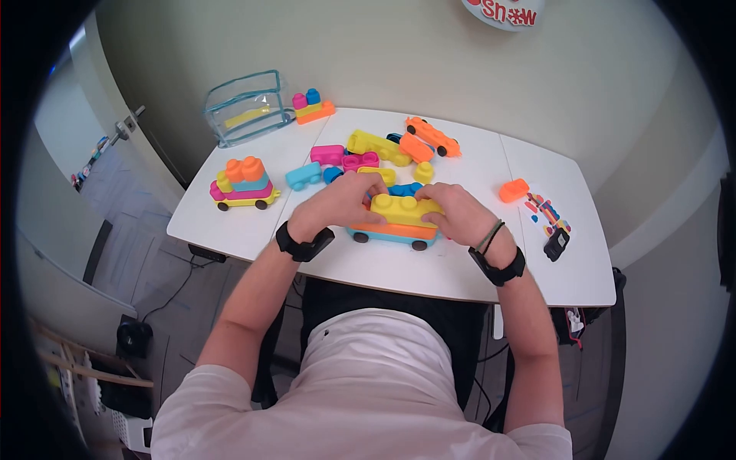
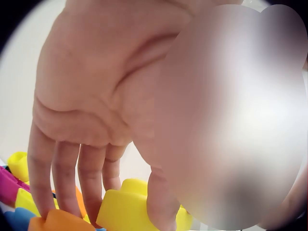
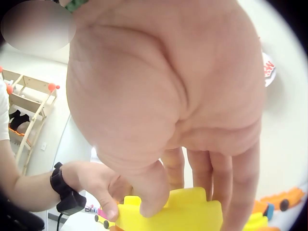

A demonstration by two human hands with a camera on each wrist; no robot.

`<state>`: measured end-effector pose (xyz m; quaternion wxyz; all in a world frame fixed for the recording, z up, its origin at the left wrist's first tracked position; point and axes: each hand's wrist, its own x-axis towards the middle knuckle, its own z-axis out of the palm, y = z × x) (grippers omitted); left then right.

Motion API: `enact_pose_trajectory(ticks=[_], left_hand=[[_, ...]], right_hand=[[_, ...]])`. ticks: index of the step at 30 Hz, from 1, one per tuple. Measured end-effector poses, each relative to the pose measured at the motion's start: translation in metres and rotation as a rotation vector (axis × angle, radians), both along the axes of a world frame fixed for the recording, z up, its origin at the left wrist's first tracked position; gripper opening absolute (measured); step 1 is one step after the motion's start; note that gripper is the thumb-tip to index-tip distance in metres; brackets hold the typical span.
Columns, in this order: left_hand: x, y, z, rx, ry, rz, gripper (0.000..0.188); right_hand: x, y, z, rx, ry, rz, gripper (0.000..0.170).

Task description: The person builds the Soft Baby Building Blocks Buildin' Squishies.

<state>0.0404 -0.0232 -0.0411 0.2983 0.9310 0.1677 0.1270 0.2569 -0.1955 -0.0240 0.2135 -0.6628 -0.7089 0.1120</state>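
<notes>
A long yellow block point(image 1: 405, 211) lies on an orange layer point(image 1: 395, 229) over a light blue wheeled base point(image 1: 383, 235) near the table's front. The left hand point(image 1: 343, 203) pinches the yellow block's left end; in the left wrist view its thumb is on the near side of the yellow block point(image 2: 126, 209), its fingers beyond. At the right end, the right hand point(image 1: 460, 215) grips the same block, and the right wrist view shows thumb and fingers on either side of the yellow block point(image 3: 183, 211). An orange block point(image 2: 60, 221) shows beside the left fingertips.
On the white table point(image 1: 529, 268), a built toy car point(image 1: 244, 184) stands left. Several loose pieces, including a pink block point(image 1: 327, 155) and an orange car base point(image 1: 434, 138), lie behind the hands. A clear case point(image 1: 249, 107) stands back left; a black device point(image 1: 557, 243) lies right.
</notes>
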Motion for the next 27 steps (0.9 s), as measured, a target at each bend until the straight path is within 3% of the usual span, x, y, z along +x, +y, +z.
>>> enact_pose_trajectory(ticks=[2,4,5,7,9,10,13,17,21,23,24,27], left_hand=[[-0.003,0.008,0.004,0.013,0.033,-0.001,0.049],[-0.012,0.046,0.002,-0.336,0.021,-0.079,0.039],[-0.019,0.069,-0.005,-0.337,0.023,-0.073,0.039],[-0.029,0.114,-0.03,-0.041,-0.184,0.193,0.032],[-0.029,0.137,-0.064,0.034,-0.14,0.304,0.037],[-0.028,0.134,-0.065,0.108,-0.099,0.417,0.041],[-0.022,0.117,-0.071,0.193,0.028,0.475,0.045],[-0.014,0.111,-0.083,0.312,0.019,0.494,0.05],[-0.013,0.106,-0.059,0.241,-0.007,0.489,0.052],[-0.015,0.082,-0.02,-0.032,-0.069,0.46,0.05],[-0.018,0.077,-0.01,-0.026,-0.058,0.448,0.05],[-0.017,0.06,0.007,-0.136,-0.169,0.295,0.059]], right_hand=[[0.002,0.002,-0.007,0.048,-0.03,0.006,0.035],[0.001,0.002,-0.009,0.035,-0.048,0.005,0.035],[0.001,0.002,-0.01,0.028,-0.063,-0.008,0.035],[0.001,0.002,-0.01,0.002,-0.032,-0.026,0.035],[0.0,0.001,-0.007,-0.025,-0.006,-0.044,0.035],[-0.001,0.0,-0.003,-0.057,-0.003,-0.07,0.036],[0.003,-0.001,-0.001,-0.085,-0.014,-0.084,0.037],[0.014,0.0,-0.011,-0.072,-0.039,-0.045,0.038],[0.016,0.002,-0.018,-0.039,-0.08,-0.04,0.038],[0.014,0.003,-0.017,-0.071,-0.087,-0.057,0.04],[0.012,0.003,-0.015,-0.069,-0.075,-0.068,0.04],[0.014,-0.005,-0.008,-0.13,-0.046,-0.08,0.038]])
